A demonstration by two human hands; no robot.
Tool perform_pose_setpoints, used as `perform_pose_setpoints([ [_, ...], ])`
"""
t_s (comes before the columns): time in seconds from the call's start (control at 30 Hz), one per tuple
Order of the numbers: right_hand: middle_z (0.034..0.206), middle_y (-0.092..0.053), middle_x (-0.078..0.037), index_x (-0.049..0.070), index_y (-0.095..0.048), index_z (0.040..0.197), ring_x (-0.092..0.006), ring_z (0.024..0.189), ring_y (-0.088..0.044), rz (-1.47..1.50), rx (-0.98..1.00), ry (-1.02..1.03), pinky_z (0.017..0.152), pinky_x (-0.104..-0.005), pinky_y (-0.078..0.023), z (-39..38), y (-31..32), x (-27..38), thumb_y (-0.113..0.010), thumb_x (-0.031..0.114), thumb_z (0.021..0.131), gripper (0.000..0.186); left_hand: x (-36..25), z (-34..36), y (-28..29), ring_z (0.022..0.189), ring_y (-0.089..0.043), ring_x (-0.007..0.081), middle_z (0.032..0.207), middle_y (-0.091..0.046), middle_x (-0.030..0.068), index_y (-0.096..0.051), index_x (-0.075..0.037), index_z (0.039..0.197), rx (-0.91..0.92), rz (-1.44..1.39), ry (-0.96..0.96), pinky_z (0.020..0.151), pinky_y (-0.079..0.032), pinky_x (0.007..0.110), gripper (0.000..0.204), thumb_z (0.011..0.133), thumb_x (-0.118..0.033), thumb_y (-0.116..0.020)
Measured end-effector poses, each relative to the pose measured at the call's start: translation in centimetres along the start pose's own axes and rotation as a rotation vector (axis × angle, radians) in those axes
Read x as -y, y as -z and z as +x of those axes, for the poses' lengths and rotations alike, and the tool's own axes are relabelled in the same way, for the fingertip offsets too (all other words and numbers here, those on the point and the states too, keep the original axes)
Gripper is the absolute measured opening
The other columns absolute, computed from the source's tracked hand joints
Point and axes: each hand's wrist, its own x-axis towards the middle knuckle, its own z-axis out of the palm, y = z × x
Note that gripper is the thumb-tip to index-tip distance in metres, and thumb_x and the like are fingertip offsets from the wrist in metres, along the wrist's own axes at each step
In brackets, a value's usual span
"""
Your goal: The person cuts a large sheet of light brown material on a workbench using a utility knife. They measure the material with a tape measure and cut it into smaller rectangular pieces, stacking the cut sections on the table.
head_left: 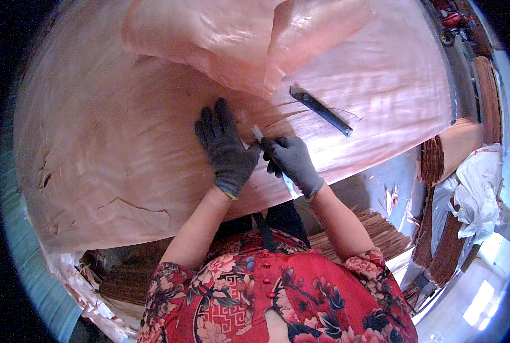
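Note:
My left hand (223, 146), in a dark grey glove, lies flat with its fingers stretched out on a large thin pinkish-tan wood veneer sheet (112, 131). Close beside its thumb, my right hand (292, 163), gloved alike, is closed around a narrow whitish strip (257, 132). One end of the strip sticks out past the fingertips onto the veneer, and more of it shows below the palm. I cannot tell its material. Right of and beyond that hand, a black long-handled tool (322, 111) rests on the sheet, apart from both hands.
A loose, curled veneer piece (226, 40) lies across the far part of the sheet. Small tears mark the left side. Stacked brown veneers (375, 231) sit below the right edge, with white plastic (479, 186) over further stacks (446, 251) at the right.

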Motion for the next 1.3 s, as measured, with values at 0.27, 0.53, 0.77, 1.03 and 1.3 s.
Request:
perform_pose_setpoints([
  [0.27,0.053,-0.057,-0.009,-0.003,-0.061,0.066,-0.0149,0.040,-0.056,-0.122,-0.106,0.033,0.037,-0.0263,-0.042,0.4,-0.5,0.0,-0.059,0.031,0.085,0.039,0.8,-0.1,-0.3,0.127,-0.024,0.0455,0.136,-0.030,0.0275,-0.021,0.003,0.138,-0.003,-0.039,-0.063,0.105,-0.012,0.055,0.097,0.064,-0.039,-0.067],
  [0.53,0.051,-0.059,-0.009,0.000,-0.063,0.063,-0.0172,0.041,-0.058,-0.304,-0.122,0.023,0.044,-0.0293,-0.047,0.8,-0.3,-0.2,-0.057,0.034,0.083,0.040,0.3,0.1,-0.8,0.127,-0.024,0.0445,0.136,-0.030,0.0267,-0.019,0.000,0.140,-0.050,-0.018,0.043,0.105,-0.013,0.055,0.096,0.068,-0.045,-0.066],
  [0.77,0.052,-0.060,-0.010,0.007,-0.065,0.060,-0.0211,0.052,-0.063,-0.626,-0.117,-0.048,0.057,-0.0345,-0.050,-0.5,0.6,0.5,-0.051,0.045,0.083,0.047,0.2,0.2,-1.2,0.130,-0.021,0.0434,0.140,-0.028,0.0236,-0.018,-0.001,0.140,-0.026,0.028,0.054,0.106,-0.013,0.054,0.095,0.069,-0.037,-0.068],
  [1.03,0.052,-0.061,-0.008,0.008,-0.065,0.060,-0.0219,0.055,-0.063,-0.742,-0.120,-0.028,0.061,-0.0345,-0.050,-0.3,1.8,-0.8,-0.050,0.052,0.082,0.051,-0.7,1.2,-1.4,0.130,-0.023,0.0418,0.138,-0.031,0.0243,-0.023,-0.002,0.139,-0.285,0.029,-0.078,0.107,-0.015,0.052,0.076,0.078,-0.026,-0.061],
  [1.3,0.060,-0.063,-0.011,0.005,-0.066,0.074,-0.0234,0.056,-0.064,-0.533,0.124,0.151,0.059,-0.0365,-0.051,-0.1,3.4,-3.1,-0.054,0.034,0.083,0.033,-5.0,4.7,-3.2,0.115,-0.038,0.0393,0.140,-0.033,0.0138,-0.041,0.000,0.119,0.028,-0.084,-0.525,0.098,-0.030,0.051,0.046,0.084,-0.029,-0.051],
])
